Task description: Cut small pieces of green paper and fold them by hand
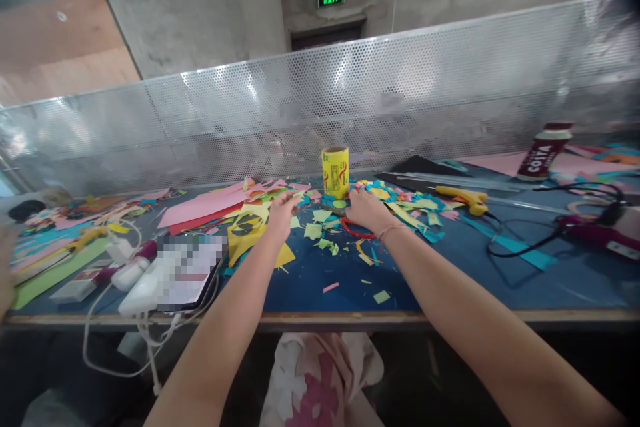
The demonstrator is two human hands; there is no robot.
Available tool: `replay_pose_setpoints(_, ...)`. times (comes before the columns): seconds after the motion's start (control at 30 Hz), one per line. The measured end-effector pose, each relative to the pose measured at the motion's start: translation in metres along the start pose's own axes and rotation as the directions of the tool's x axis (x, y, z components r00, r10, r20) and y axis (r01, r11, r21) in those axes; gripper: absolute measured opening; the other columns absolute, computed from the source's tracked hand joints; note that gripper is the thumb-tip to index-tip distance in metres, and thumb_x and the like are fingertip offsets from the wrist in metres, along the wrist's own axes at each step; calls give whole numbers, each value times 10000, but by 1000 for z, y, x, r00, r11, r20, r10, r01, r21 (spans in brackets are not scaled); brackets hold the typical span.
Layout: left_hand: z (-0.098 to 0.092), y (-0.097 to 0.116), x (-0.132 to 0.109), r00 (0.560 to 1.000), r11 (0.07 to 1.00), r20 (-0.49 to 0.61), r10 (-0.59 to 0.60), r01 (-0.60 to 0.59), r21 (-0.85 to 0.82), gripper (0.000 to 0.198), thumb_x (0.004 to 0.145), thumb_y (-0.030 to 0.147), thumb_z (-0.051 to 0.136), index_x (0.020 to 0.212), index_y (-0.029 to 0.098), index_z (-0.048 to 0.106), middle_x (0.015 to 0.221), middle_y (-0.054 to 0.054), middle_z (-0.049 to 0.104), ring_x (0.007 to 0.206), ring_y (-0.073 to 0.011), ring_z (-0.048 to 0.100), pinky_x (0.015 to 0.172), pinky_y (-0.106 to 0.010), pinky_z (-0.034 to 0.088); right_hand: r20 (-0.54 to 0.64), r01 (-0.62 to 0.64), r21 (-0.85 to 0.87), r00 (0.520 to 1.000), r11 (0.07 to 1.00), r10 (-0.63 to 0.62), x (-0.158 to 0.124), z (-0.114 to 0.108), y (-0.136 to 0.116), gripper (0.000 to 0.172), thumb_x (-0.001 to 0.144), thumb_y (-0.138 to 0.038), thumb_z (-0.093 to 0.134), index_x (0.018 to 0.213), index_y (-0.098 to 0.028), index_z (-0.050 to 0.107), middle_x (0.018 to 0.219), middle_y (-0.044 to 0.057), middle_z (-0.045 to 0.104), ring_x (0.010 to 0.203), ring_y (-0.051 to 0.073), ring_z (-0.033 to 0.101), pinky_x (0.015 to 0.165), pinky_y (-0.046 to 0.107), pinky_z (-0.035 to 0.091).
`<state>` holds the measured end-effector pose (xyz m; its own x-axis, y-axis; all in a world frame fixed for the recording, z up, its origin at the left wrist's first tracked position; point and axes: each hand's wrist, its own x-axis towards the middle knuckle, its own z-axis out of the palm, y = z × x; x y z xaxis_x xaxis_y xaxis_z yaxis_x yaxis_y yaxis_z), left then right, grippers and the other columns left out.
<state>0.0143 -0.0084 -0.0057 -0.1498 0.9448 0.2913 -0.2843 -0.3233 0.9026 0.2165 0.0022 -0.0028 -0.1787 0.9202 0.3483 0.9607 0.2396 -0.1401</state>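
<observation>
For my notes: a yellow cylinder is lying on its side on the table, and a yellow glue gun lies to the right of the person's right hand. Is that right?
Not quite: the yellow cylinder stands upright on the table, as the head view shows. The yellow glue gun does lie to the right of the right hand.
</observation>
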Motion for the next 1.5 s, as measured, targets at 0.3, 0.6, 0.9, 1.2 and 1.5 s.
replay_pose_setpoints(0.3,7,-2,-9,969,997,239,-58,44,65,238,569,238,707,784,148,663,704,-11,613,675,-109,565,779,-314,459,-393,471,484,870,738,-298,-2,-5,-38,174,789,-191,517,916,-163,633,899,74,627,842,157,581,767,295,469)
replay_pose_setpoints(0.6,6,-1,-10,980,988,178,-86,61,139,353,485,277,780,785,136,659,685,-33,639,608,-116,581,681,-308,498,-264,284,715,956,639,-129,-3,-2,-41,100,725,-220,573,739,-163,654,671,24,662,640,132,599,627,260,479)
replay_pose_setpoints(0.9,6,-2,-10,981,993,178,-79,61,105,302,483,196,764,760,134,661,679,-35,642,603,-113,580,658,-284,469,-105,151,878,987,455,-126,-2,3,-45,74,716,-191,592,780,-161,616,700,35,663,662,137,633,597,256,522)
replay_pose_setpoints(1.2,7,-3,-10,977,994,197,-78,61,92,333,531,192,729,856,150,672,750,-26,647,624,-95,550,634,-250,426,37,-23,953,998,301,-42,-3,1,-48,66,710,-109,576,708,-166,543,614,-6,625,643,121,649,554,204,508)
replay_pose_setpoints(1.5,9,-2,-10,982,996,181,-59,47,70,284,546,244,739,796,145,645,662,-14,616,604,-107,556,632,-256,437,53,-48,976,998,211,-23,-4,1,-51,71,720,-95,550,722,-166,548,607,-13,622,580,102,628,551,211,511)
